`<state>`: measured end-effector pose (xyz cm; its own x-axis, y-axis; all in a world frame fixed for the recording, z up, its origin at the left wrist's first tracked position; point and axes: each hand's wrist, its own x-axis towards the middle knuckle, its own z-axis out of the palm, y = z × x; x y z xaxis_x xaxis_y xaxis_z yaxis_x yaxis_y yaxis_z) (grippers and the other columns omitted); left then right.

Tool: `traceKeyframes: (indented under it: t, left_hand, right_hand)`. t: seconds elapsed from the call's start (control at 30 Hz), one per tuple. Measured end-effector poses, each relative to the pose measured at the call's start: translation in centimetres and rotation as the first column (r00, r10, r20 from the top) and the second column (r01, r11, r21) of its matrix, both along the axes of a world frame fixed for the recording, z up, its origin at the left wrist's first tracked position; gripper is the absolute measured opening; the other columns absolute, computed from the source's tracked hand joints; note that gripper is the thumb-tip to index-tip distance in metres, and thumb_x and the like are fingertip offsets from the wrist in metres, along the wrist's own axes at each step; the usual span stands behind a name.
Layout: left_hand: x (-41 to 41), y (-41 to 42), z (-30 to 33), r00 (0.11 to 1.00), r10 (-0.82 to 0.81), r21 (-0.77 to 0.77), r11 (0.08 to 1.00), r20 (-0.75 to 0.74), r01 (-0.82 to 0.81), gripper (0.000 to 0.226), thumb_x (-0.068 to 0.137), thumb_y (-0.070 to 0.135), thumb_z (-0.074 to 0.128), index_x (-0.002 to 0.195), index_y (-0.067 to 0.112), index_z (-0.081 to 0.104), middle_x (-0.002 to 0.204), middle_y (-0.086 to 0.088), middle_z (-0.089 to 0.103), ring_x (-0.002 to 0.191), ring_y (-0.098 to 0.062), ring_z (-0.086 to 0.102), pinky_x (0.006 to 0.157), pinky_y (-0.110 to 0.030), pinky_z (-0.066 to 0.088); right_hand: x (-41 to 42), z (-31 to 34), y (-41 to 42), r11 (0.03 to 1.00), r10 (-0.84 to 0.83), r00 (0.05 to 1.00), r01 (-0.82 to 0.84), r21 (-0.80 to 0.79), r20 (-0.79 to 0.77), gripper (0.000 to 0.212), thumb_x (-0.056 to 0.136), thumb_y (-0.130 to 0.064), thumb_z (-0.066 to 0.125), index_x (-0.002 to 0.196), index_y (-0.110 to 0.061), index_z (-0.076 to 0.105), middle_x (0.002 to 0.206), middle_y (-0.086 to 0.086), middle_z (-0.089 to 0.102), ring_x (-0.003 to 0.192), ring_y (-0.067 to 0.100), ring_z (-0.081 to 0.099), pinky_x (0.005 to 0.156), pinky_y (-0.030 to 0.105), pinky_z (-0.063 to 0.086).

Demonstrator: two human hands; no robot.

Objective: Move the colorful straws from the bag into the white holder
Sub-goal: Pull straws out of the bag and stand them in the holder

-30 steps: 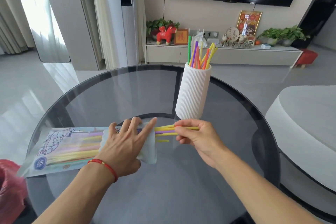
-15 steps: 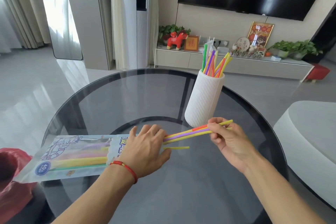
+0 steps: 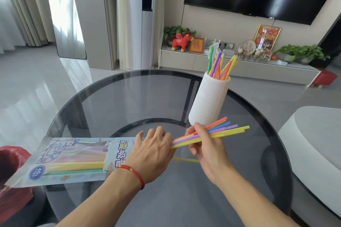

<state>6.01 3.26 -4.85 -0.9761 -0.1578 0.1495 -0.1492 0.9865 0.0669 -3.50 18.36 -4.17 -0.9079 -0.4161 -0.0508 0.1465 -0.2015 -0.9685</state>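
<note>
While the red plastic bag (image 3: 11, 171) sits unchanged at the 9 o'clock edge of the round glass table (image 3: 129, 97), the printed straw bag (image 3: 73, 160) just beside it lies flat, mouth toward 3 o'clock, with yellow, green and pale purple straws inside. Left hand (image 3: 153, 151): fingers spread flat, pressing down on the bag's mouth as in the two earlier views; red cord bracelet (image 3: 132, 173) at the wrist. Single yellow straw (image 3: 186, 159): loose on the glass just beyond the mouth, apart from the rest. Right hand (image 3: 206, 145): fingers curled round a bundle of straws (image 3: 221, 131) in orange, blue, purple and yellow; over the last second this bundle has slid nearly clear of the bag and tipped upward toward 2 o'clock, tails just at the left fingertips. White ribbed holder (image 3: 208, 99): upright at 1 o'clock, just behind the right hand, already carrying an assortment of straws. Judged status: extraction almost done, transfer to holder next; many straws remain bagged.
</note>
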Motion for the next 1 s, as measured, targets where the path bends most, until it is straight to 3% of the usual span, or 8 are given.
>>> traceKeyframes:
  t: [0.17, 0.27, 0.4, 0.47, 0.6, 0.7, 0.87, 1.0]
  left_hand:
    - [0.0, -0.5, -0.3, 0.995, 0.048, -0.038, 0.998, 0.09, -0.045, 0.035, 0.102, 0.049, 0.024, 0.104, 0.022, 0.047, 0.114, 0.0, 0.043, 0.097, -0.025, 0.046, 0.095, -0.048, 0.04]
    - [0.0, -0.7, -0.7, 0.991, 0.043, -0.027, 0.999, 0.125, -0.04, 0.032, 0.101, 0.048, 0.029, 0.109, 0.022, 0.048, 0.12, -0.001, 0.044, 0.102, -0.026, 0.046, 0.098, -0.049, 0.038]
    - [0.1, -0.6, -0.6, 0.983, 0.039, -0.007, 0.999, 0.18, -0.039, 0.036, 0.098, 0.054, 0.035, 0.113, 0.023, 0.045, 0.122, -0.002, 0.044, 0.11, -0.027, 0.045, 0.103, -0.052, 0.035]
    - [0.2, -0.4, -0.6, 0.983, 0.028, -0.021, 0.999, 0.179, -0.025, 0.037, 0.098, 0.055, 0.034, 0.113, 0.023, 0.044, 0.12, -0.002, 0.045, 0.109, -0.027, 0.045, 0.103, -0.053, 0.034]
    - [0.2, -0.1, -0.6, 0.984, 0.011, -0.016, 1.0, 0.18, -0.008, 0.037, 0.098, 0.055, 0.033, 0.114, 0.024, 0.043, 0.121, -0.002, 0.044, 0.11, -0.027, 0.044, 0.104, -0.054, 0.033]
    - [0.2, 0.0, -0.6, 0.984, 0.005, -0.018, 1.0, 0.179, -0.002, 0.036, 0.098, 0.054, 0.033, 0.115, 0.024, 0.042, 0.122, -0.003, 0.044, 0.11, -0.027, 0.044, 0.104, -0.054, 0.034]
    - [0.5, -0.1, -0.7, 0.986, -0.01, -0.007, 1.0, 0.169, 0.011, 0.034, 0.097, 0.052, 0.034, 0.116, 0.024, 0.042, 0.123, -0.003, 0.045, 0.11, -0.028, 0.044, 0.103, -0.053, 0.034]
    - [0.4, -0.1, -0.8, 0.986, -0.018, -0.009, 1.0, 0.168, 0.019, 0.036, 0.097, 0.053, 0.035, 0.117, 0.024, 0.042, 0.122, -0.004, 0.045, 0.11, -0.029, 0.044, 0.103, -0.053, 0.034]
  right_hand:
    - [-1.8, 1.4, 1.8, 0.972, -0.229, 0.969, 0.233, 0.033, -0.091, 0.039, 0.097, -0.019, 0.057, 0.059, -0.016, 0.068, 0.053, 0.0, 0.059, 0.041, 0.008, 0.049, 0.038, 0.019, 0.036]
    - [-3.5, 2.4, 4.2, 0.948, -0.306, 0.941, 0.315, 0.042, -0.144, 0.032, 0.089, -0.029, 0.061, 0.062, -0.013, 0.067, 0.061, 0.003, 0.064, 0.042, 0.006, 0.049, 0.037, 0.019, 0.036]
    - [-5.4, 4.8, 7.3, 0.916, -0.401, 0.901, 0.4, -0.044, -0.166, 0.047, 0.097, -0.02, 0.056, 0.051, -0.02, 0.066, 0.061, 0.003, 0.067, 0.041, 0.013, 0.041, 0.038, 0.023, 0.024]
    - [-6.0, 6.6, 8.6, 0.909, -0.401, 0.877, 0.416, 0.0, -0.264, 0.048, 0.098, -0.021, 0.057, 0.051, -0.02, 0.067, 0.061, 0.002, 0.067, 0.046, 0.014, 0.047, 0.039, 0.023, 0.029]
    - [-7.0, 10.7, 8.9, 0.817, -0.3, 0.689, 0.543, 0.196, -0.659, 0.037, 0.09, -0.034, 0.058, 0.058, -0.024, 0.072, 0.06, -0.008, 0.072, 0.052, 0.006, 0.063, 0.05, 0.02, 0.049]
    - [-7.2, 12.1, 6.4, 0.727, -0.051, 0.584, 0.578, 0.371, -0.81, 0.04, 0.092, -0.034, 0.056, 0.056, -0.025, 0.07, 0.061, -0.01, 0.073, 0.062, 0.004, 0.068, 0.06, 0.009, 0.048]
    - [-6.2, 7.2, 3.2, 0.636, 0.185, 0.643, 0.498, 0.589, -0.743, 0.045, 0.1, -0.028, 0.057, 0.067, 0.002, 0.065, 0.061, 0.015, 0.066, 0.071, 0.035, 0.064, 0.066, 0.046, 0.057]
    - [-5.8, 5.5, 3.3, 0.645, 0.13, 0.717, 0.463, 0.608, -0.684, 0.042, 0.101, -0.031, 0.056, 0.07, -0.007, 0.073, 0.07, 0.01, 0.073, 0.087, 0.035, 0.068, 0.074, 0.047, 0.06]
